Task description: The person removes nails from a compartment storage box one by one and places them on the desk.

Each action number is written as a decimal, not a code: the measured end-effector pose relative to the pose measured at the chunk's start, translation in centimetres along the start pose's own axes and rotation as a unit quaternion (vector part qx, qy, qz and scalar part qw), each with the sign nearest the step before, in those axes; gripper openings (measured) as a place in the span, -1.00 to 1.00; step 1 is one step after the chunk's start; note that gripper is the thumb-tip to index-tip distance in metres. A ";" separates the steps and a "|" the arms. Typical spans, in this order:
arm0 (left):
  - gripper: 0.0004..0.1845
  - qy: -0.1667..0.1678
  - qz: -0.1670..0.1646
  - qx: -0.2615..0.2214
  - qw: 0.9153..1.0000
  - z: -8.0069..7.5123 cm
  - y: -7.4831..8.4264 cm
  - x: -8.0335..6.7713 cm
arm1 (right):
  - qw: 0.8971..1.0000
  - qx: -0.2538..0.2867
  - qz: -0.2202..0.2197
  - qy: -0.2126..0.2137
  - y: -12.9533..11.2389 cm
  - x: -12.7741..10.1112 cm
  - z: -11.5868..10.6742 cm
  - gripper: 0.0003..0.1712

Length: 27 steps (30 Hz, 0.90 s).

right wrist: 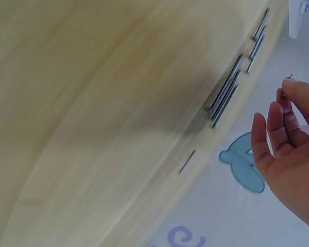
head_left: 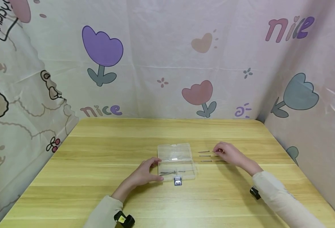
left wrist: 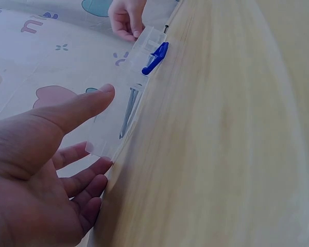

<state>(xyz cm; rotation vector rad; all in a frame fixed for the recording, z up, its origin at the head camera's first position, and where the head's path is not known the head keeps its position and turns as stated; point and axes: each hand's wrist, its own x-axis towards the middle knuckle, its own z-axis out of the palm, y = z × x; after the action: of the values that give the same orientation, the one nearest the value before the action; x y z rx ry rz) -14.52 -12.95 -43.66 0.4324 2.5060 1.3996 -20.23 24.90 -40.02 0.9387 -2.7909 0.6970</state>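
A clear plastic box [head_left: 175, 154] lies open mid-table, its blue latch [head_left: 178, 181] toward me, and a few nails [head_left: 167, 173] lie in its tray. My left hand [head_left: 156, 169] rests against the box's left side, thumb and fingers straight; in the left wrist view the left hand [left wrist: 100, 134] spreads beside the box [left wrist: 139, 87]. Right of the box lie three loose nails [head_left: 204, 155] in a row. My right hand [head_left: 217, 151] hovers at their far end. In the right wrist view the right hand [right wrist: 286, 90] pinches a small nail [right wrist: 284, 94] above the nails on the table [right wrist: 224, 98].
The wooden table [head_left: 99, 196] is enclosed at the back and both sides by a patterned cloth backdrop [head_left: 167, 63]. Black wrist cameras [head_left: 123, 219] sit on both sleeves.
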 end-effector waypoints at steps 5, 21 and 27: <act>-0.25 0.000 0.001 -0.003 1.000 0.0 0.0 0.0 | 1.000 -0.004 0.019 -0.002 1.2 -0.8 -0.8 -0.90; -0.26 -0.001 -0.004 -0.008 1.000 -0.1 0.2 0.0 | 0.998 -0.021 0.067 0.006 4.4 -2.7 -1.5 -0.89; -0.26 -0.003 -0.002 -0.006 1.000 -0.1 0.2 -0.1 | 0.997 -0.014 0.072 0.005 5.2 -3.2 -1.6 -0.91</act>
<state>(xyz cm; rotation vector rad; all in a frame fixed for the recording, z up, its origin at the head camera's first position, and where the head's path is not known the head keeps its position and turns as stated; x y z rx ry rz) -14.46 -12.94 -43.49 0.4275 2.4912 1.4101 -20.80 31.03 -41.46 0.7323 -2.8740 0.6752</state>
